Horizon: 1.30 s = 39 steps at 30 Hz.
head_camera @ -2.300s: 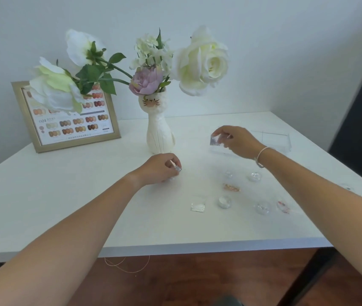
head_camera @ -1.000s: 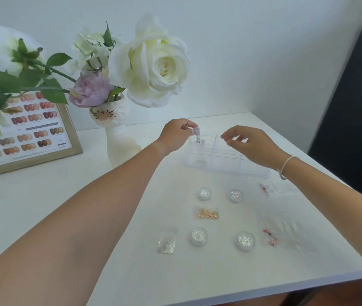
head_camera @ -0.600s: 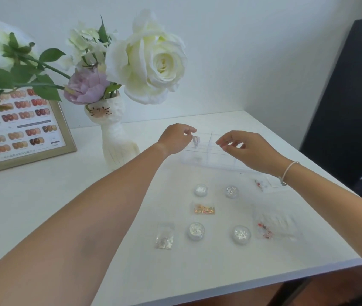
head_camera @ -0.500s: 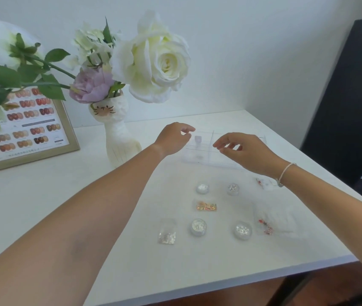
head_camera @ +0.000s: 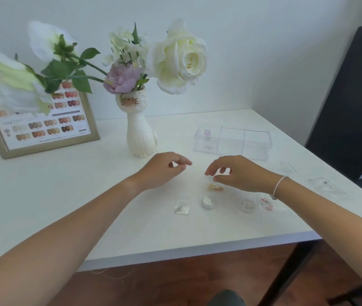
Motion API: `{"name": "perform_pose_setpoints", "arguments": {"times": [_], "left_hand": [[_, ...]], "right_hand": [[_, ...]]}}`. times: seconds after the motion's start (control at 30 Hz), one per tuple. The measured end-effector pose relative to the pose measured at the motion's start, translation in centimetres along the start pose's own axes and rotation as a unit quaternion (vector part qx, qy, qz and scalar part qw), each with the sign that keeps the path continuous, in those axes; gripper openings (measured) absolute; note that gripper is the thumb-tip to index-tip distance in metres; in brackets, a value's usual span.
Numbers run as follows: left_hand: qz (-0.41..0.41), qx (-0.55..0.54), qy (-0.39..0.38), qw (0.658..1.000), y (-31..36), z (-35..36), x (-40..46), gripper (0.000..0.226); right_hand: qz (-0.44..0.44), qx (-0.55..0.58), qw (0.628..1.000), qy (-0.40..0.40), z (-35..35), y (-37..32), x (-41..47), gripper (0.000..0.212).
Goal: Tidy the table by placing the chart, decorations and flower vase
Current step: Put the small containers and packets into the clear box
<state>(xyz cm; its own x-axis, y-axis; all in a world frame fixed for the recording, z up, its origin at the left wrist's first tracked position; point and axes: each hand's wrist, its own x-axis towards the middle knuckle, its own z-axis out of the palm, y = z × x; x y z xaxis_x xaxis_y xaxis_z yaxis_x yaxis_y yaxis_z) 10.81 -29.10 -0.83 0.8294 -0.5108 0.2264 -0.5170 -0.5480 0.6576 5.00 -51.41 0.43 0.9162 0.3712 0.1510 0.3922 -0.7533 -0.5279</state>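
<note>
Table (head_camera: 65,195): white, carries everything.
Chart (head_camera: 41,120): stiff frame, back left corner; hold its sides.
Flower vase (head_camera: 140,133): breakable, top-heavy, back middle; hold its body.
Clear box (head_camera: 233,140): back right.
Decorations (head_camera: 208,202): tiny, light, slippery, near front edge; pinch them.
Left hand (head_camera: 164,171): fingers curled, holding nothing.
Right hand (head_camera: 239,173): fingers loosely spread, holding nothing.

White wall (head_camera: 264,51), wood floor (head_camera: 175,283) — dark cabinet (head_camera: 352,96)

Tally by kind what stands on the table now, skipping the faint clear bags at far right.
Chart: 1
Vase: 1
Clear box: 1
Jars: 2
Small bags, silver, gold, red: 3
Total: 8
</note>
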Motion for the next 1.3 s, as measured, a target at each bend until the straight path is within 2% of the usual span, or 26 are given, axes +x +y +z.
{"name": "perform_pose_setpoints", "arguments": {"times": [0.2, 0.37, 0.47, 0.67, 1.0, 1.3], "left_hand": [[-0.004, 0.057, -0.107, 0.993, 0.1, 0.0, -3.7, 0.017], [-0.017, 0.103, -0.166, 0.981, 0.4, -0.1, -4.8, 0.04], [-0.019, 0.106, -0.167, 0.98, 0.6, -0.2, -4.9, 0.038], [-0.019, 0.088, -0.144, 0.985, 0.7, -0.1, -4.8, 0.013], [-0.023, 0.031, -0.099, 0.994, 0.5, 0.1, -4.7, 0.02], [-0.023, 0.005, -0.08, 0.996, 0.6, 0.0, -4.4, 0.024]], "right_hand": [[0.002, -0.099, 0.994, -0.055, 1.0, -0.5, -0.3, 0.027], [0.0, -0.141, 0.987, -0.076, 1.5, -0.7, -0.2, 0.033], [0.008, -0.142, 0.986, -0.088, 1.7, -0.5, 0.0, 0.037], [0.016, -0.137, 0.986, -0.09, 1.5, -0.2, 0.2, 0.039], [0.028, -0.134, 0.986, -0.092, 1.2, -0.9, 0.0, 0.035], [0.05, -0.106, 0.989, -0.095, 1.2, -0.8, 0.1, 0.041]]}}
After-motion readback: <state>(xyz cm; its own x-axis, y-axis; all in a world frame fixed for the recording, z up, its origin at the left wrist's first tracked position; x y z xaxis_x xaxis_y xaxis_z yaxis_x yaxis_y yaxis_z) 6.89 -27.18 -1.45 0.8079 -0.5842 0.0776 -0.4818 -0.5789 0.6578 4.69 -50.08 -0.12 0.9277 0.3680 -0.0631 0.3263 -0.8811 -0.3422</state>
